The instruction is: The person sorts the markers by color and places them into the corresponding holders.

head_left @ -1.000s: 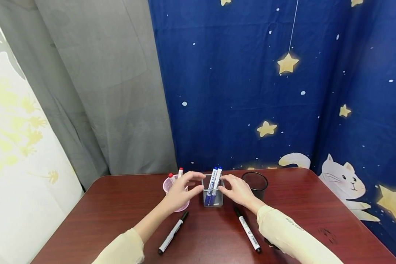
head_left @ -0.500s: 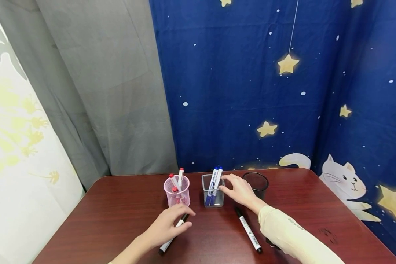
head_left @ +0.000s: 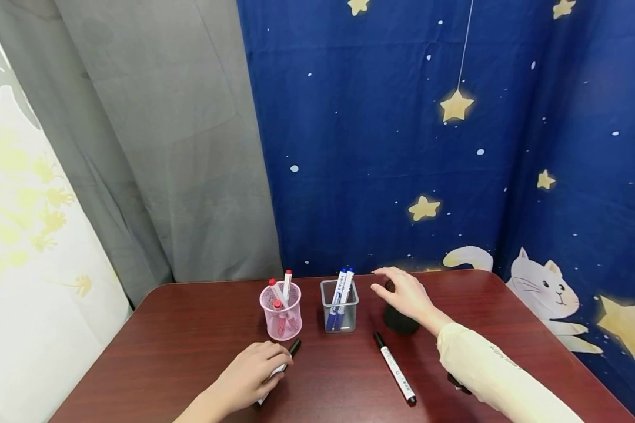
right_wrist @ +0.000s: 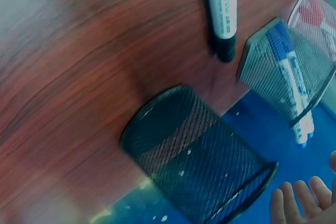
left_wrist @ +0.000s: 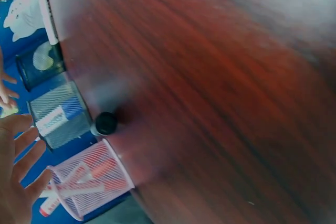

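a black-capped marker (head_left: 295, 347) lies flat to the near left of the square mesh holder (head_left: 350, 324), its long axis slanting so that the longer black end points up toward the holder and the other end toward the person. the left hand (head_left: 256, 371) is the nearer one, right over its barrel and hiding much of it; the fingers are loosely bent and, by the left wrist view, apart, gripping nothing.

the second black-capped marker (head_left: 394, 368) lies to the near right of the holder, slanting the opposite way, its longer black end also toward the holder. the right hand (head_left: 406, 296) is nearer to this one, but sits farther back, to the right of the holder, above the black mesh cup (head_left: 399, 324); its fingers are spread and hold nothing. whether it touches the cup's rim, i cannot tell.

inside the holder lean two blue-capped markers (head_left: 343, 292); just left of it stands the pink mesh cup (head_left: 271, 320) with red-capped markers (head_left: 286, 286).

as for writing, the second marker's white barrel and the blue-capped ones carry small print, and the right sleeve (head_left: 494, 367) has dark lettering, all too small or blurred to read. no brand is legible.
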`<state>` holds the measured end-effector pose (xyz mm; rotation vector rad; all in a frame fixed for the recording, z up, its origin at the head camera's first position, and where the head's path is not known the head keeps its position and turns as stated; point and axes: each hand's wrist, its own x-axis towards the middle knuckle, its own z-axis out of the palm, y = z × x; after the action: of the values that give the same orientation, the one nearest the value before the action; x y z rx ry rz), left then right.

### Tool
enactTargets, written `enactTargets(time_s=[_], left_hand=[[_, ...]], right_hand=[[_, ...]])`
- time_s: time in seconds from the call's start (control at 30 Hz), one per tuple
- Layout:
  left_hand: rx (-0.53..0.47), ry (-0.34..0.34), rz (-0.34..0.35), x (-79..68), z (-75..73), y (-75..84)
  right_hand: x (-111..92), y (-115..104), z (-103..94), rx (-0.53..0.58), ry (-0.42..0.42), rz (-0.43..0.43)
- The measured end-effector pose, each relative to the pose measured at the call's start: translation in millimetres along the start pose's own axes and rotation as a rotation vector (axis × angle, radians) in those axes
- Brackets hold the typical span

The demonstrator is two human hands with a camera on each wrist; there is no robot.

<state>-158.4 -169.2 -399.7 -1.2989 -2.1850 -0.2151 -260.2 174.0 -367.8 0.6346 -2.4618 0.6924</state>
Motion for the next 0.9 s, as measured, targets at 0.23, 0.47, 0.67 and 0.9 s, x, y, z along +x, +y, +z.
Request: enactTargets(time_s=[0.23,0.47,0.67,0.9], left_hand=[[0.092,0.010,0.071,-13.1,6.4,-8.9],[0.127,-0.010,0.072,-20.9,15.0,-15.0],[0.158,-0.059,0.080,-25.9,20.7,-14.7],[0.168,-0.115,0.086,-28.2,25.1,-13.4]], right_hand=[[-8,15,-15.4,-0.032,0.005,0.022],[-22,28,-29.0,-0.048,0.012,0.036],[-33,40,-36.5,-0.077,0.040,0.037],[-40,52,-41.8,-0.078,0.053,0.064]])
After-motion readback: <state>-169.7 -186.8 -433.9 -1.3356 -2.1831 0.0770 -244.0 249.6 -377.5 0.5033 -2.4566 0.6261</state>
